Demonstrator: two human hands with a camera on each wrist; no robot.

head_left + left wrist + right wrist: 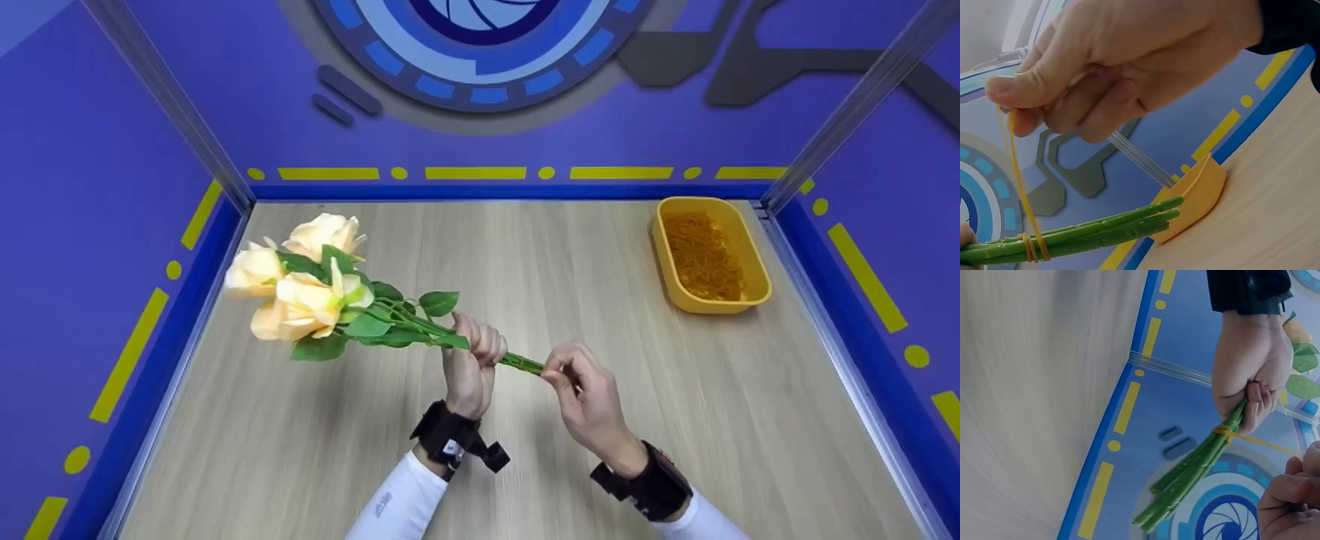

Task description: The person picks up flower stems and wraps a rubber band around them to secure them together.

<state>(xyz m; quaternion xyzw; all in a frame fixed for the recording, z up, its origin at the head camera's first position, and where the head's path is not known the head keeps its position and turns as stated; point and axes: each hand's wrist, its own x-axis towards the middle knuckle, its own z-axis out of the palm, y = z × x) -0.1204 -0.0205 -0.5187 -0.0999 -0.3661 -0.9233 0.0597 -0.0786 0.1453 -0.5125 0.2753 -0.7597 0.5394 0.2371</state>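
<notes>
My left hand [472, 367] grips a bunch of cream-coloured artificial roses [304, 300] by the green stems [1100, 228], below the leaves. The blooms point left and the cut stem ends point right, with the bunch raised over the table. An orange rubber band [1024, 197] is looped in several turns round the stems, just past the left fist. Between thumb and forefinger, my right hand [592, 394] pinches one loop of that band. It is pulled taut away from the stems, as both wrist views show.
At the back right of the wooden table [360, 465] stands a yellow plastic tub [712, 306] holding a heap of rubber bands [701, 259]. Blue printed panels [480, 142] wall the table at the back and both sides. Each wrist wears a black strap.
</notes>
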